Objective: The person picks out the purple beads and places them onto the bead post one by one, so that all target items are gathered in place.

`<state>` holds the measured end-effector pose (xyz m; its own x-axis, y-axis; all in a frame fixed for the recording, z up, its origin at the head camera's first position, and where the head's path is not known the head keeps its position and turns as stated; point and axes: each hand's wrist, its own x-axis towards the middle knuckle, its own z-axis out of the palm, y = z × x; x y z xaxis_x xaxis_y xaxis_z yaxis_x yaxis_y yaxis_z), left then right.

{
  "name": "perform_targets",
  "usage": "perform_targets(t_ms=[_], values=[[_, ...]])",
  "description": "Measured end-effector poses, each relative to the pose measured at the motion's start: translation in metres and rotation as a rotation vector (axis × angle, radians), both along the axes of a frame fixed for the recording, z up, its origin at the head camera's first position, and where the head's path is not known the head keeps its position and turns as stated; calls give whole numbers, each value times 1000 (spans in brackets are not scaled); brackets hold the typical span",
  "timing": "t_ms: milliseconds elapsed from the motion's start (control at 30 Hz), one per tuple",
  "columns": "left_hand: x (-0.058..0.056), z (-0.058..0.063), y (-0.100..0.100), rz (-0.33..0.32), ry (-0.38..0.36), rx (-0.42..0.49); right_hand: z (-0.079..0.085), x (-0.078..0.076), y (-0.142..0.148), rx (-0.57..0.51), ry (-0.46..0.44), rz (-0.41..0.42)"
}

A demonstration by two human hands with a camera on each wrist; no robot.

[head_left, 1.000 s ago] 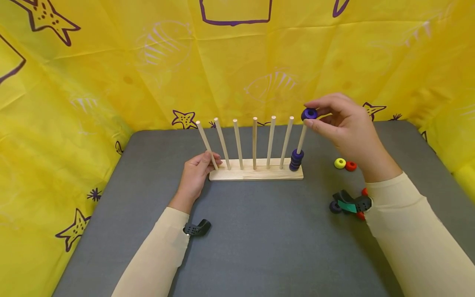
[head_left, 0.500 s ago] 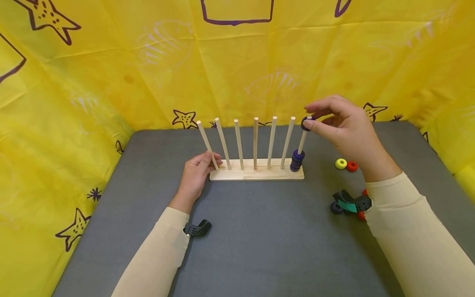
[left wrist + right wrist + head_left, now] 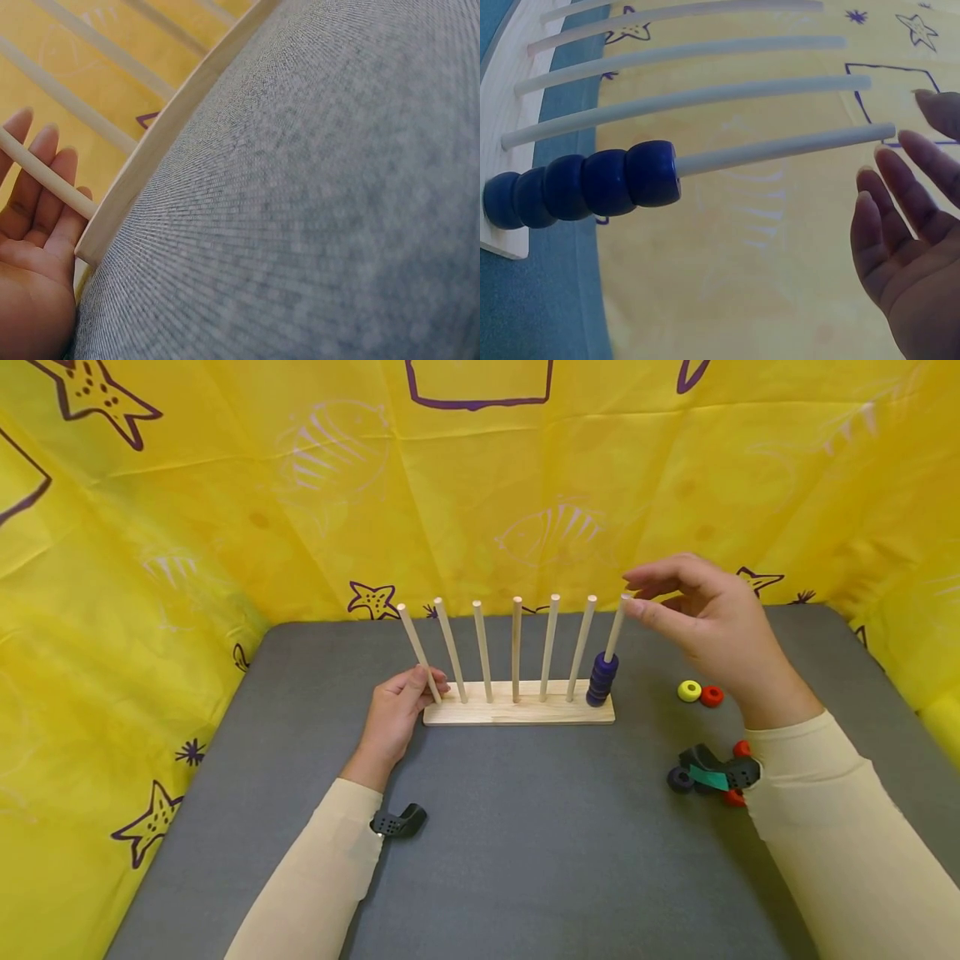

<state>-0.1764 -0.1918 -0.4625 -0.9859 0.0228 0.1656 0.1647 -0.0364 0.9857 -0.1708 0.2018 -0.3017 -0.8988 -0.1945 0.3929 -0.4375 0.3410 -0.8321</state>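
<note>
A wooden peg rack [image 3: 517, 714] with several upright pegs stands on the grey table. My left hand [image 3: 397, 714] holds it at the left end, thumb and fingers about the leftmost peg [image 3: 420, 652]; in the left wrist view the fingers [image 3: 45, 195] reach behind that peg. Dark blue beads [image 3: 602, 679] are stacked on the rightmost peg [image 3: 780, 154], down at the base. My right hand [image 3: 705, 618] is beside the top of this peg with nothing in it. Its fingers are spread and loosely bent, as the right wrist view also shows.
On the table to the right lie a yellow bead [image 3: 689, 691] and a red bead [image 3: 712, 696], side by side. Nearer, a dark blue bead [image 3: 680, 779] and red beads [image 3: 741, 749] lie partly hidden by the right wrist strap [image 3: 720, 768]. A yellow printed cloth [image 3: 450, 510] hangs behind.
The right hand lowered a blue bead onto the tip of the rightmost peg and let it go. It dropped onto the stack, and the hand shifted slightly right. The left hand stayed still.
</note>
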Motion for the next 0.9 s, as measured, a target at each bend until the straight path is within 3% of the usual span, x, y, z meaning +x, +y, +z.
perform_targets(t_ms=[167,367,467,600,900], values=[[0,0,0,-5,5,-4,-3,2,5,-106,-1,74],[1,1,0,-3,1,-13,-13,2,13,-357,-26,243],[1,1,0,2,2,-18,-18,1,17,-428,-4,342],[0,0,0,-2,4,-16,-26,0,23,-460,10,422],[0,0,-1,1,4,-20,-45,11,37,-422,-23,420]])
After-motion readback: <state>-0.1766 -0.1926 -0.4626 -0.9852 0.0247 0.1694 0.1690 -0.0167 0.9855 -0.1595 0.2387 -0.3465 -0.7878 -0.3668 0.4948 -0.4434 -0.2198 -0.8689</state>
